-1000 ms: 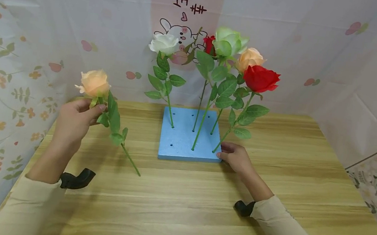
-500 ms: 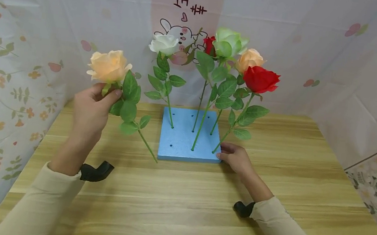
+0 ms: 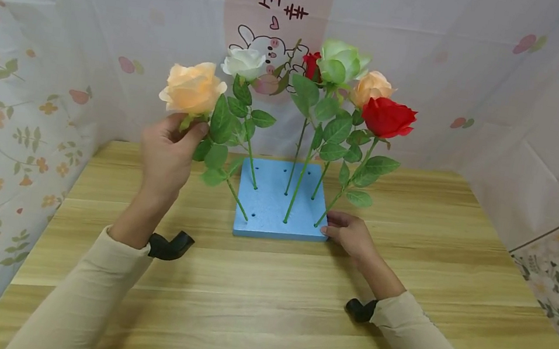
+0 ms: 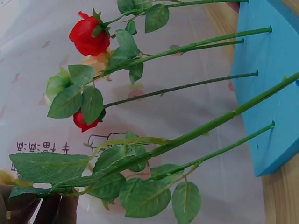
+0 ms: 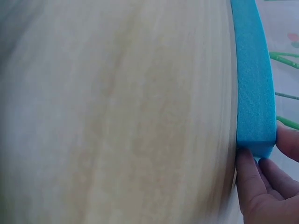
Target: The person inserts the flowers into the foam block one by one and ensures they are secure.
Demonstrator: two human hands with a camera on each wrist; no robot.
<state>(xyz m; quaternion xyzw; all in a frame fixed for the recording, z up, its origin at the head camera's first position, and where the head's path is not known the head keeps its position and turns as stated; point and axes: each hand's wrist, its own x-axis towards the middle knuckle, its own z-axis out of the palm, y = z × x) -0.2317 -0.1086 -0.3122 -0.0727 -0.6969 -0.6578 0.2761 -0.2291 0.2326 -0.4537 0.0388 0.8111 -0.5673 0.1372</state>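
My left hand (image 3: 168, 154) pinches a peach artificial rose (image 3: 193, 87) just under its bloom. The leafy stem slants down to the right, its lower end close by the front-left hole of a blue pegboard (image 3: 267, 205). In the left wrist view the rose's stem (image 4: 205, 126) runs from the fingertips toward the blue board (image 4: 271, 98). My right hand (image 3: 353, 237) grips the board's front-right corner; in the right wrist view the thumb lies on its top face and the fingers (image 5: 250, 179) on its side.
Standing in the board's holes are a white rose (image 3: 244, 64), a green rose (image 3: 340, 63), a red rose (image 3: 387, 118), a peach rose (image 3: 372, 89) and a smaller red one (image 3: 312, 67) behind. A printed cloth (image 3: 172, 25) hangs beyond the wooden table (image 3: 261, 313).
My left hand has carried the peach rose rightward and up, bringing the stem's end from left of the board to over its front-left part. The right hand keeps its grip on the corner.
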